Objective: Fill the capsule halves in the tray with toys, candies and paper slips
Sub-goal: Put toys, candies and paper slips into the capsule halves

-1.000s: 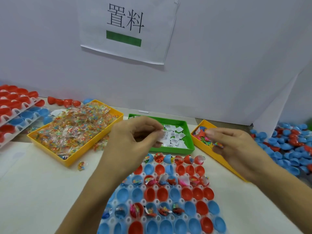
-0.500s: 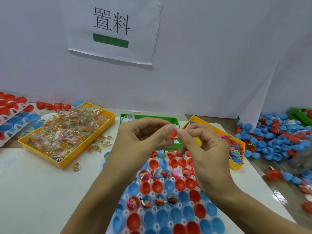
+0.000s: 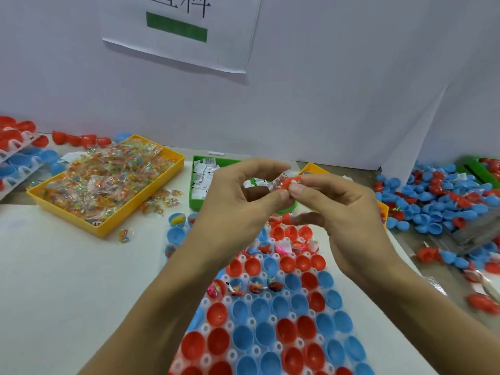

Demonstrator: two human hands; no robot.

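Both hands meet above the tray point(image 3: 270, 331): the left hand point(image 3: 238, 209) and right hand point(image 3: 343, 212) pinch a slip point(image 3: 278, 182) and a small red toy point(image 3: 293, 182) between thumbs and forefingers, other fingers loosely curled. Below, red and blue capsule halves point(image 3: 243, 309) sit in the tray, a few filled. Beyond lie the candy bin point(image 3: 105, 185) and the green slip bin point(image 3: 201, 180).

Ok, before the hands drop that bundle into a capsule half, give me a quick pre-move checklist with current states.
1. Bundle pinched: ok, left hand and right hand both pinch the small red piece and paper slip.
2. Empty halves free in tray: ok, many near rows.
3. Hands above tray: ok.
4. Candy included: cannot tell.
5. Paper slips bin stocked: ok.
6. Candy bin stocked: ok.
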